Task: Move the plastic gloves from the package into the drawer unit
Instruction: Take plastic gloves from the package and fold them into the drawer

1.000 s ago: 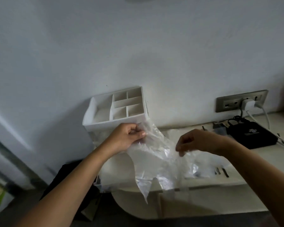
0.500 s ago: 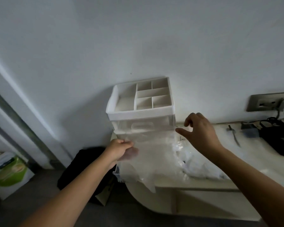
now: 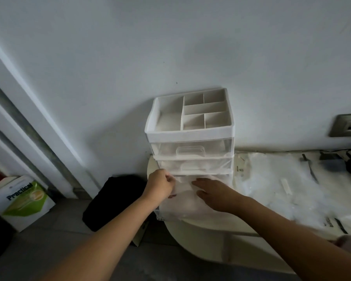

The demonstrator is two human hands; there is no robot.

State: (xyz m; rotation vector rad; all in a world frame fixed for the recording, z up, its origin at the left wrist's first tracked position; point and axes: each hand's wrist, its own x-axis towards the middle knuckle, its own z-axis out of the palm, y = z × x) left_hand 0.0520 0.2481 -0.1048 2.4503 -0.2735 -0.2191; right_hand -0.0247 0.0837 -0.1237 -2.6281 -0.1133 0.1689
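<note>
Left grip [image 3: 160, 186] pinches the plastic gloves [image 3: 182, 205] by their edge to anchor them. Right grip [image 3: 217, 194], fingers spread flat, presses them down at the drawer unit's [image 3: 190, 134] foot, probably flattening them to fit.

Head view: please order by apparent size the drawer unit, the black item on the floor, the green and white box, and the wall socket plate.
1. drawer unit
2. black item and green and white box: look about alike, not ranked
3. socket plate, though the frame edge cuts it
</note>
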